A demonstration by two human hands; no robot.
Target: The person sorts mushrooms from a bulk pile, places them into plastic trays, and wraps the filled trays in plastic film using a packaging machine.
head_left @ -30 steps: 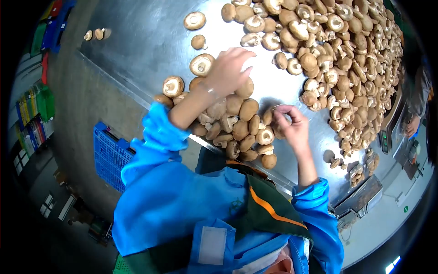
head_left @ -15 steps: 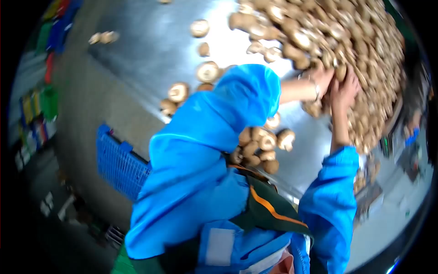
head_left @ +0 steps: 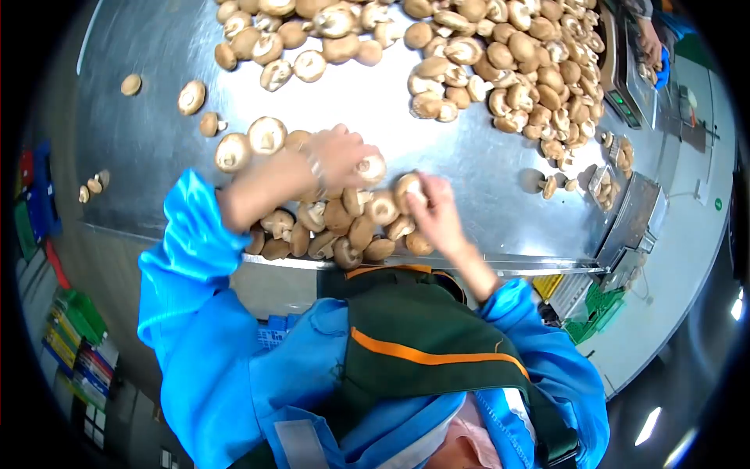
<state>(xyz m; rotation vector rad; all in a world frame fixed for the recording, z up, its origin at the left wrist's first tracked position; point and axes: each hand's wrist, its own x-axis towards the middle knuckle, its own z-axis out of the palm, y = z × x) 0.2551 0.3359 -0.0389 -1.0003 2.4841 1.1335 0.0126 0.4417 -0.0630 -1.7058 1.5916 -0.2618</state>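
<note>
Starting at the left of the frame, your left hand (head_left: 340,156) lies palm-down on the near pile of mushrooms (head_left: 336,227), which sits just left of centre against the steel table's (head_left: 469,156) front edge. Its fingers curl loosely over a pale-capped mushroom (head_left: 372,168) at their tips; the view is smeared there, so I cannot tell whether they grip it or only rest on it.

Just to the right, near the centre of the frame, your right hand (head_left: 437,215) is closed lightly around a single mushroom (head_left: 408,187), pale underside showing, pinched between thumb and fingertips at the pile's right end (the two hands are close but do not touch).

The relation that matters: the pile lies directly under and between both hands, so either reaches it equally; the big heap of mushrooms (head_left: 508,70) fills the upper right, well apart across bare steel, and the right hand is the nearer to it.

At the far upper right, another person's hand (head_left: 650,39) works by a scale.
</note>
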